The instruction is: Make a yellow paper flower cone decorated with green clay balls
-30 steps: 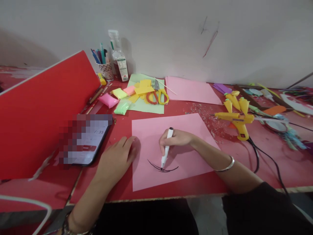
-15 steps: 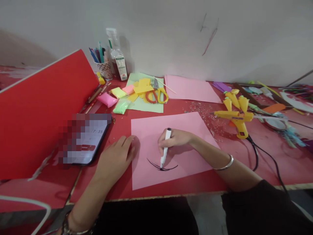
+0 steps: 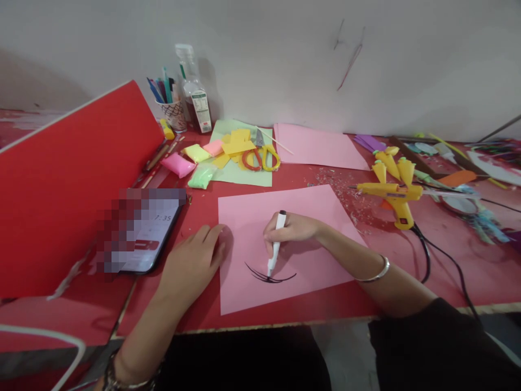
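My right hand (image 3: 291,231) grips a white marker (image 3: 277,244) with a black end, its tip down on a pink sheet of paper (image 3: 248,217). Beneath the tip are curved black lines (image 3: 280,281), drawn near the sheet's lower middle. My left hand (image 3: 195,260) rests on the red table at the sheet's left edge, fingers loosely bent and a little apart, with nothing held. Its fingertips reach the edge of the paper. Left of that hand lies a phone (image 3: 157,239), partly blurred out.
A yellow glue gun (image 3: 396,198) with a black cord lies to the right. Behind the sheet are scissors (image 3: 260,157), yellow paper pieces, small coloured packets (image 3: 179,164) and stacked pink paper (image 3: 317,146). A bottle (image 3: 197,106) and pen cup (image 3: 173,115) stand by the wall; a red board (image 3: 77,190) leans left.
Very little differs. The marker tip stays on the curved lines at nearly the same spot, and the left hand has not moved.
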Demonstrator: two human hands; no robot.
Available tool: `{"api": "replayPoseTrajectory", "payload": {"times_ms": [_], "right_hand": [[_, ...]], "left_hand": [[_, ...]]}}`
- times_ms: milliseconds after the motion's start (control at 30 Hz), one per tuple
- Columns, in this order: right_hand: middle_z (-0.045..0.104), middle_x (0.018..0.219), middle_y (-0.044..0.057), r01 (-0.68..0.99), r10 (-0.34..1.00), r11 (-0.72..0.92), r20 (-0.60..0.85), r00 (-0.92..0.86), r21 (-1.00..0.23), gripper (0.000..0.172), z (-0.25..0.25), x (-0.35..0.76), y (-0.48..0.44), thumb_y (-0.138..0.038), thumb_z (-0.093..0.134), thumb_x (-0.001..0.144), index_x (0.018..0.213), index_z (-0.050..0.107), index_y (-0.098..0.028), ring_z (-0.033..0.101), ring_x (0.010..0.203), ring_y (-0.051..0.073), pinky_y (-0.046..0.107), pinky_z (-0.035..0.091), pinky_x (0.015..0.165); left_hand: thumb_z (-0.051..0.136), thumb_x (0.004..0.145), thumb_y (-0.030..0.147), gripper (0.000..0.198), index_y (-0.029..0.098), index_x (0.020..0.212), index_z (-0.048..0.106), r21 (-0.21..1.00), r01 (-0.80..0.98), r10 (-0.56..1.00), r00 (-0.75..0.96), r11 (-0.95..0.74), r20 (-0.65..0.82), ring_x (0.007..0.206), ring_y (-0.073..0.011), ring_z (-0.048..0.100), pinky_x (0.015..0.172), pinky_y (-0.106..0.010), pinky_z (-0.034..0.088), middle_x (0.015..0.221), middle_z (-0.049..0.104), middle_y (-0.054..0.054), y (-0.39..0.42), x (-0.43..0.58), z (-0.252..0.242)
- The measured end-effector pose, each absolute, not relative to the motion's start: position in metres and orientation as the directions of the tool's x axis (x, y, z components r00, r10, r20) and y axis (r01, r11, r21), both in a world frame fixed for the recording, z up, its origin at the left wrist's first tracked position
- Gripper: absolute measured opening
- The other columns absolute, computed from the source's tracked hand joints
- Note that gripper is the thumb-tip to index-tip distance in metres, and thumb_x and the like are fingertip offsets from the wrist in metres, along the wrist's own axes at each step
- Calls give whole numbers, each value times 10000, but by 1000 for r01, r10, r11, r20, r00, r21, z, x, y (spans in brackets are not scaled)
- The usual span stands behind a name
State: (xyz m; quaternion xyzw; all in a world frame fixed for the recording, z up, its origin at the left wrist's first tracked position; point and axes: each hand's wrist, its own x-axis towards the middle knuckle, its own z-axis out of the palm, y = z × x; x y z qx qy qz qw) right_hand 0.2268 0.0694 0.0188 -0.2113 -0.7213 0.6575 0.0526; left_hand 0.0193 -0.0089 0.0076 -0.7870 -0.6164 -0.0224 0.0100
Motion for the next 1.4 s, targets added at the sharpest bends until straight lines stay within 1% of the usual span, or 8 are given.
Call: {"api": "replayPoseTrajectory", "payload": {"times_ms": [400,567,667,733,900,1067,1200,1400], "right_hand": [[560,538,-5,236,419,47,-195,-887,-971,246,20,224,66,-215,464,786,696,655,-88,449,474,40,172,371,467],[582,630,3,222,602,-1,-178,-778,-975,204,19,219,60,-238,488,785,738,643,-114,504,534,51,171,407,484],[574,631,-5,166,742,-15,-122,-660,-986,200,15,218,61,-264,479,796,767,625,-130,509,528,50,160,392,450],[580,629,-4,117,781,-20,-89,-618,-993,212,13,220,63,-261,457,809,751,615,-133,515,526,52,160,386,441],[585,560,5,190,670,-42,-169,-723,-981,264,18,223,63,-228,436,807,662,625,-113,497,485,51,173,378,452],[600,584,13,273,562,33,-208,-800,-962,241,23,221,60,-199,456,788,689,655,-105,493,528,57,180,396,500],[599,596,11,277,573,52,-199,-795,-959,233,22,220,60,-208,465,786,696,658,-110,499,551,58,172,400,513],[598,679,21,254,661,-27,-207,-721,-967,244,19,217,56,-276,467,797,727,640,-119,512,553,58,182,425,505]], "left_hand": [[362,845,259,281,170,1043,540,16,970,968,242,-243,63,751,-201,601,594,-275,445,895,623,-60,-9,20,9],[348,851,274,296,162,1048,538,6,971,968,237,-238,81,742,-204,602,603,-283,451,878,620,-63,-10,19,7],[344,843,239,309,141,1072,527,-21,972,968,235,-234,88,747,-205,604,615,-285,458,898,616,-81,-10,18,5],[335,839,230,324,133,1089,518,-33,974,970,227,-224,89,743,-205,606,612,-286,462,915,614,-91,-10,17,5],[320,840,223,330,135,1086,522,-16,979,977,206,-205,62,763,-209,606,621,-290,467,932,615,-99,-10,19,6],[319,844,228,334,136,1099,513,-10,980,980,197,-197,32,767,-212,603,615,-292,465,950,611,-100,-9,20,9],[328,842,223,333,135,1106,510,-13,982,982,188,-188,16,783,-215,603,630,-294,463,971,609,-100,-9,20,9],[340,842,226,327,148,1113,506,-7,985,985,170,-170,14,797,-216,605,636,-292,460,986,617,-87,-9,21,10]]}}
